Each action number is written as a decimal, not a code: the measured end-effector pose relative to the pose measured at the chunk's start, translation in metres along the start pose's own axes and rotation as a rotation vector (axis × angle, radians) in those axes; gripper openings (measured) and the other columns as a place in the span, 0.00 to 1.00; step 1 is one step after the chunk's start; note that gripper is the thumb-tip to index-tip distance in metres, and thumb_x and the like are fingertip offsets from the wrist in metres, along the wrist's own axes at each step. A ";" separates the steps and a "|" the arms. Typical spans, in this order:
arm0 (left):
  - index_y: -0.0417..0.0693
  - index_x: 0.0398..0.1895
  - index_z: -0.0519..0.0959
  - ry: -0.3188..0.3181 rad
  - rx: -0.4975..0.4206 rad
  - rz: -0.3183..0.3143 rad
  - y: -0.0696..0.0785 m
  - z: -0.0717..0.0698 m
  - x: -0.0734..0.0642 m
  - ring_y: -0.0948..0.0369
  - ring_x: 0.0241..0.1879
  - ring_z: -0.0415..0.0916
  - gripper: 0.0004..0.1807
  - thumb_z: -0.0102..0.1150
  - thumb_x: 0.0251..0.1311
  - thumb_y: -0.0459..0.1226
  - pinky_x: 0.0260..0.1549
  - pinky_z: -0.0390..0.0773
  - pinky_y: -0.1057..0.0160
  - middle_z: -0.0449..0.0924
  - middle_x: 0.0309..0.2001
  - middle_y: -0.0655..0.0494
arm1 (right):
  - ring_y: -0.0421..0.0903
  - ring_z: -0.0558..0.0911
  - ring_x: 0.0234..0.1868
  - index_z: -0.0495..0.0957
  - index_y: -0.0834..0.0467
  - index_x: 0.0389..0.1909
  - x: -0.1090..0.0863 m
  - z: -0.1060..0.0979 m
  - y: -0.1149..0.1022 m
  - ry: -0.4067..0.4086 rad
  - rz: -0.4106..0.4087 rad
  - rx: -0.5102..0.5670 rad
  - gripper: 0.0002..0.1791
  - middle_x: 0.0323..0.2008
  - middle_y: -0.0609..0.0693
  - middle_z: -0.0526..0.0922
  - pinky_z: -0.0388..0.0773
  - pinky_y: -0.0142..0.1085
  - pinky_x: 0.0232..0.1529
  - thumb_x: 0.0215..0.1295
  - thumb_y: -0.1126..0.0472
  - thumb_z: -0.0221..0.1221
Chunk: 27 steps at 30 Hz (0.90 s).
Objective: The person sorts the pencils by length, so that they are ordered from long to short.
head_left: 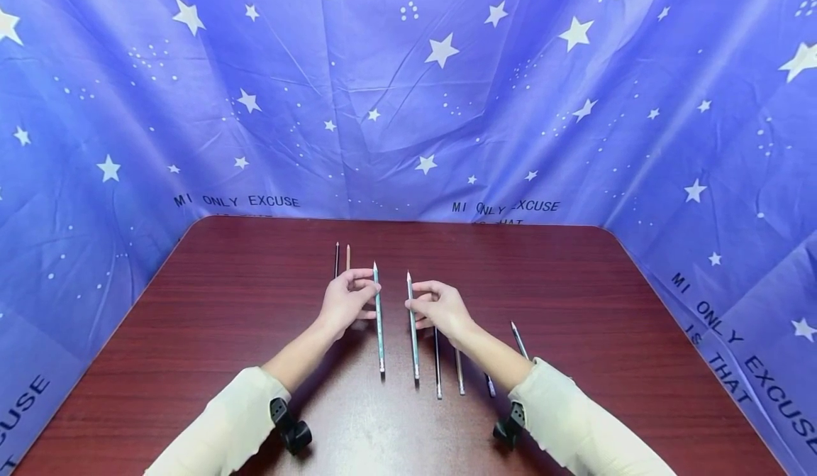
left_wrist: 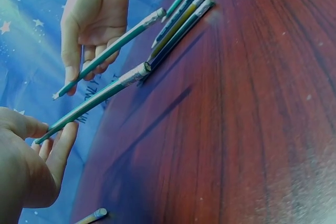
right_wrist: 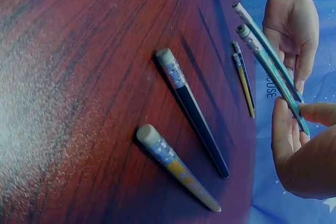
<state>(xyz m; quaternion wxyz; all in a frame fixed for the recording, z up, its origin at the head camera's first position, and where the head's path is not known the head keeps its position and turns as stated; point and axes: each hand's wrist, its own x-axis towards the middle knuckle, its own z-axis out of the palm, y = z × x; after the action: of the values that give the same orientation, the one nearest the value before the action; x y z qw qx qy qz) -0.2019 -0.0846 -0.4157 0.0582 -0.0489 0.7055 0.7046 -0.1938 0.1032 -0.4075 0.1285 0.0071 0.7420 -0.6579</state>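
- The left green pencil (head_left: 379, 327) is pinched near its sharpened end between the thumb and fingers of the left hand (head_left: 347, 299); it is seen at that hand's right edge, just left of the lower centre of the head view.
- The right green pencil (head_left: 413, 341) is gripped likewise by the right hand (head_left: 447, 309), at that hand's left edge, near the lower centre.
- In the head view both long axes are set nearly vertical and almost parallel; the tips are aimed at the top, the eraser ends at the bottom.
- In the left wrist view the left green pencil is slanted, tip to the lower left; in the right wrist view the right green pencil's tip is directed to the lower right.
- Both are held apart from each other, above the desk (head_left: 255, 306).
- A black pencil (head_left: 337, 259) and a tan pencil (head_left: 348, 256) are partly covered by the left hand.
- Below the right hand, a dark pencil (right_wrist: 198, 121) and a yellow pencil (right_wrist: 191, 180) are laid side by side.
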 end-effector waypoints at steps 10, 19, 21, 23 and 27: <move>0.39 0.56 0.71 0.025 0.021 0.022 0.003 -0.006 0.011 0.65 0.25 0.78 0.21 0.56 0.58 0.30 0.25 0.84 0.63 0.80 0.44 0.41 | 0.40 0.77 0.20 0.72 0.68 0.52 0.000 -0.002 -0.001 0.004 -0.019 -0.013 0.21 0.26 0.51 0.81 0.83 0.34 0.26 0.56 0.70 0.61; 0.38 0.56 0.71 0.035 0.033 0.056 0.003 -0.010 0.020 0.66 0.24 0.77 0.21 0.55 0.58 0.28 0.24 0.84 0.64 0.79 0.46 0.35 | 0.40 0.76 0.20 0.73 0.68 0.52 -0.003 -0.001 -0.001 0.017 -0.011 -0.029 0.21 0.25 0.50 0.80 0.83 0.34 0.25 0.55 0.70 0.61; 0.37 0.56 0.71 0.039 0.035 0.058 0.004 -0.011 0.022 0.66 0.23 0.77 0.21 0.55 0.58 0.28 0.24 0.84 0.64 0.79 0.46 0.35 | 0.40 0.76 0.20 0.72 0.68 0.52 -0.004 -0.001 -0.001 0.015 -0.017 -0.031 0.21 0.25 0.50 0.80 0.84 0.35 0.25 0.55 0.70 0.61; 0.37 0.56 0.71 0.045 0.042 0.059 0.006 -0.012 0.023 0.67 0.23 0.77 0.21 0.55 0.58 0.29 0.24 0.84 0.64 0.79 0.45 0.37 | 0.40 0.76 0.20 0.72 0.69 0.52 -0.005 -0.001 -0.002 0.015 -0.018 -0.028 0.21 0.25 0.50 0.80 0.83 0.35 0.26 0.55 0.70 0.61; 0.38 0.57 0.70 0.058 0.052 0.066 0.011 -0.014 0.025 0.67 0.24 0.77 0.22 0.56 0.58 0.30 0.24 0.84 0.64 0.79 0.46 0.38 | 0.40 0.76 0.20 0.72 0.69 0.52 -0.006 -0.001 -0.003 0.011 -0.025 -0.028 0.21 0.26 0.51 0.81 0.83 0.34 0.25 0.56 0.70 0.61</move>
<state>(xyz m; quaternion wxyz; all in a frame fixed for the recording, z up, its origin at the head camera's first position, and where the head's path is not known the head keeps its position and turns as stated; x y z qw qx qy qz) -0.2281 -0.0986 -0.4087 0.0156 -0.0445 0.7262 0.6859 -0.1884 0.1052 -0.4030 0.1162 -0.0005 0.7518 -0.6491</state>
